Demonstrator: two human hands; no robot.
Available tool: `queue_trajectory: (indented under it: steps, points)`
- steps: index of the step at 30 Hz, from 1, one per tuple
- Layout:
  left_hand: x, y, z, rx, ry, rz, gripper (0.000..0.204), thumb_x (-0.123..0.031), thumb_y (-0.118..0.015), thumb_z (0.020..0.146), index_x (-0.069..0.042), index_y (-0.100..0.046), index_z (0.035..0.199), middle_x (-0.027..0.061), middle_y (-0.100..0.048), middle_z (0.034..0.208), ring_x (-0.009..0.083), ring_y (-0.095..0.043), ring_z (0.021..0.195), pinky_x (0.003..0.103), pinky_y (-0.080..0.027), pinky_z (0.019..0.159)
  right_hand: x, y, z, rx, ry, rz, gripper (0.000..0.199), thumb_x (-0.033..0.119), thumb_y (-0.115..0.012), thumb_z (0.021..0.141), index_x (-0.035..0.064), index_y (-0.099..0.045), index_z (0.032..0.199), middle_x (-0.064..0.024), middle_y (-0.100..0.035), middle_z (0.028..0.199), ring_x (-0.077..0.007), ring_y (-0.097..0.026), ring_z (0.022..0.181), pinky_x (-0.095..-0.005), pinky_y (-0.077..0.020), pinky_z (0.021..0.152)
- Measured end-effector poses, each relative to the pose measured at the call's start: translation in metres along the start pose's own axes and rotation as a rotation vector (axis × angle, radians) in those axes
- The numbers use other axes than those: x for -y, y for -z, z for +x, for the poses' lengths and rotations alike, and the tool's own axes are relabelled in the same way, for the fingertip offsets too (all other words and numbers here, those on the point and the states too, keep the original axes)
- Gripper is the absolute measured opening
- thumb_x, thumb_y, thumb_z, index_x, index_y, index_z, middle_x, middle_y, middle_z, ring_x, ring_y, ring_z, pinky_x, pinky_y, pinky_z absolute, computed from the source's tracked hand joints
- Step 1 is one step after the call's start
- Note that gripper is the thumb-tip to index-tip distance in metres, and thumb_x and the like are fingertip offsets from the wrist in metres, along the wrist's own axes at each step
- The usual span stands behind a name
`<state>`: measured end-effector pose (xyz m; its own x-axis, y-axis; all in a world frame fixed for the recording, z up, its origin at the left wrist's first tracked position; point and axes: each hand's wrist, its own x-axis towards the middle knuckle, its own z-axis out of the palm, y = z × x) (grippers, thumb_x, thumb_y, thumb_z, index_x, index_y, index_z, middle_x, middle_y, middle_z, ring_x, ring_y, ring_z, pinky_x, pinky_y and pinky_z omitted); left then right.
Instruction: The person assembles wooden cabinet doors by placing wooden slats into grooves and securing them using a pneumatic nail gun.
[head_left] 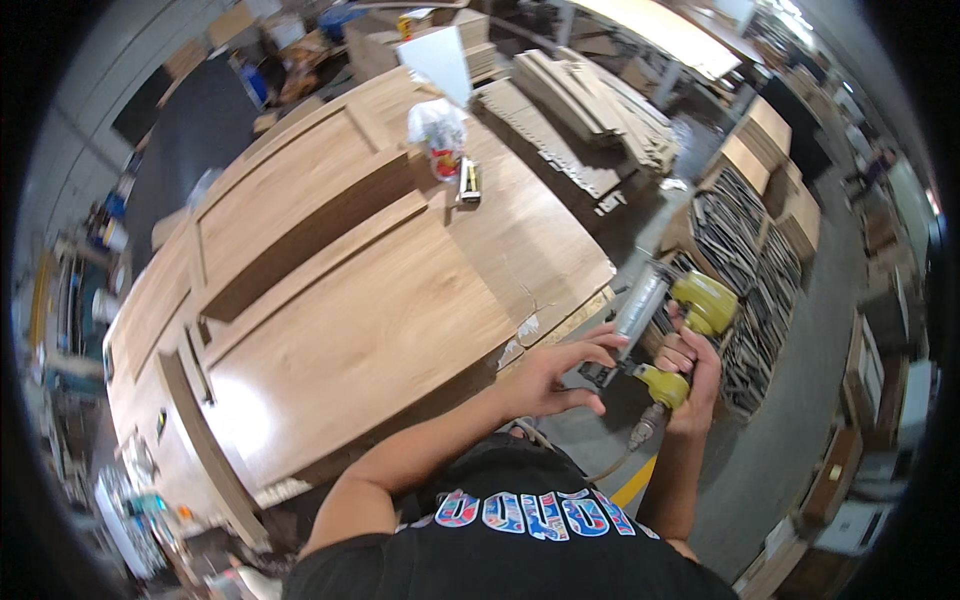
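A yellow-green pneumatic nail gun with a long silver magazine is held in front of me, to the right of the table corner. My right hand wraps round its handle. From the handle's base, a metal fitting leads to an air hose. At the black end of the magazine is my left hand, its fingers and thumb bent around that end. The magazine's inside is too small to make out. Left of my hands, a wooden panel with a light grain lies on the table, strips standing along it.
A plastic bag and a small open box sit on the table's far right part. Beyond it are stacked boards. A large carton of thin dark strips stands on the floor at right. A loose strip overhangs the near-left edge.
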<state>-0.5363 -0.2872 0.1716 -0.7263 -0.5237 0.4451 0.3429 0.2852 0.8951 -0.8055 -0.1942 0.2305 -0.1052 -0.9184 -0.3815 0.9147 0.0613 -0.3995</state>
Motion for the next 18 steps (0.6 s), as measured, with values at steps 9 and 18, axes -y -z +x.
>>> queue_trajectory:
  steps: [9,18]
  points:
    - [0.07,-0.021,0.05,0.076,-0.168,0.333,0.043,-0.039,-0.096,0.088,-0.01,-0.069,0.105,0.0183,-0.054,0.17,0.048,-0.041,0.163,0.06,-0.044,0.127,0.103,0.019,0.075,-0.251,0.326,-0.382,0.032,0.015,-0.063,0.113,0.0052,-0.068,0.143,0.0071,-0.039,0.076,-0.0076,-0.041,0.066,-0.0285,-0.0409,0.067]
    - [0.204,0.176,0.117,-0.449,0.799,0.922,0.039,-0.039,-0.061,0.108,-0.007,-0.08,0.119,0.0235,-0.082,0.107,0.0478,-0.078,0.098,0.061,-0.062,0.087,0.162,0.034,0.183,-0.293,0.274,-1.218,0.032,0.005,-0.075,0.098,0.0035,-0.074,0.13,0.0025,-0.052,0.077,-0.0111,-0.047,0.06,-0.0317,-0.0422,0.053]
